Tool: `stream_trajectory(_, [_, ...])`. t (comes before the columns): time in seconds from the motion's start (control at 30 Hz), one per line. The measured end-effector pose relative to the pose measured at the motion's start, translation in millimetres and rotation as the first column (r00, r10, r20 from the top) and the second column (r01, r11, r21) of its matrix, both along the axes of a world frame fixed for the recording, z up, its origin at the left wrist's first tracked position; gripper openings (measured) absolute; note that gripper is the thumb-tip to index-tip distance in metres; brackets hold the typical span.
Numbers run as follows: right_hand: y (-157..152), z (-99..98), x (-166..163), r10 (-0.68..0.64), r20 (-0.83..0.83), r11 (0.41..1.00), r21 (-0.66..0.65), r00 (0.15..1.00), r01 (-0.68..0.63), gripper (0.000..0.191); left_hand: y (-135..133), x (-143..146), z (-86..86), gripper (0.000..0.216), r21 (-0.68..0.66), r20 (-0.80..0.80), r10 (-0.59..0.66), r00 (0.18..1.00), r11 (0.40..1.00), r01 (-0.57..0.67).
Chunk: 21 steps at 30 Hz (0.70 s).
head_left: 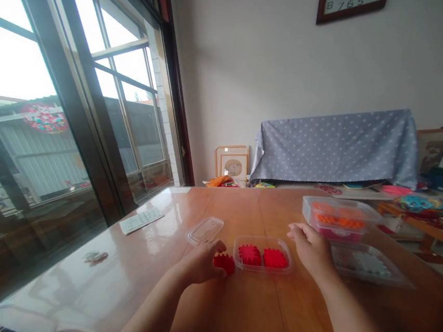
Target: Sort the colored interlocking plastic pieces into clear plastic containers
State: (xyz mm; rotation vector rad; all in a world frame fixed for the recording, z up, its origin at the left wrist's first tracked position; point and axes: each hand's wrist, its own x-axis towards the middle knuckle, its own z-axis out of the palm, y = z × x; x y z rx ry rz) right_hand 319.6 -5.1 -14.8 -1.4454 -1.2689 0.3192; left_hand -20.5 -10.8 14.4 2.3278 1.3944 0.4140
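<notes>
My left hand (205,262) is closed around a red, tooth-edged block (224,263), just left of a clear plastic container (260,269). Inside that container two red notched pieces, a left one (249,254) and a right one (275,258), lie side by side. To the container's right, my right hand (310,245) is held with its fingers curled together. Whatever those fingers may hold is hidden. A clear lid (205,230) lies on the table beyond my left hand.
Behind my right hand stands a clear box (337,219) with orange and pink notched pieces. Another clear container (371,264) holds pale pieces at the right. On the wooden table (231,313) are a paper booklet (141,221) and a small shiny item (95,258). Windows rise at left.
</notes>
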Motion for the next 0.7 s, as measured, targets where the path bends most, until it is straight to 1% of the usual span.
stream_trajectory(0.13, [0.4,-1.5,0.7,0.002,0.013,1.0,0.0,1.0,-0.002,0.037,0.8,-0.2,-5.2,0.046,0.014,0.038,0.019,0.999,1.0,-0.019])
stream_trajectory(0.23, [0.3,-1.4,0.9,-0.006,0.02,1.0,-0.005,1.0,0.006,0.037,1.5,-1.8,-5.2,0.044,0.025,0.06,0.039,0.997,0.999,-0.041])
stream_trajectory(0.3, [0.0,-0.9,0.8,-0.01,0.021,1.0,-0.013,1.0,0.011,0.037,0.6,-3.4,-3.7,0.047,0.037,0.052,0.039,0.998,0.998,-0.041])
stream_trajectory(0.4, [0.1,-0.8,0.7,-0.007,0.016,1.0,-0.007,1.0,0.007,0.038,-1.9,-5.9,-3.2,0.061,0.04,0.014,0.024,1.0,0.999,-0.025])
stream_trajectory(0.47, [0.5,-1.5,1.0,-0.004,0.018,1.0,0.005,1.0,0.003,0.039,-3.3,-7.0,-5.3,0.065,0.028,-0.014,0.016,1.0,0.999,-0.016])
stream_trajectory(0.57, [1.0,-2.9,1.5,0.002,0.028,1.0,0.011,1.0,-0.003,0.04,-3.6,-8.1,-10.2,0.059,0.019,-0.027,0.006,1.0,1.0,-0.006])
stream_trajectory(0.7, [0.5,-2.9,1.7,0.008,0.023,1.0,-0.004,1.0,-0.008,0.039,-1.1,-10.0,-11.8,0.052,0.02,0.021,0.006,1.0,1.0,-0.006])
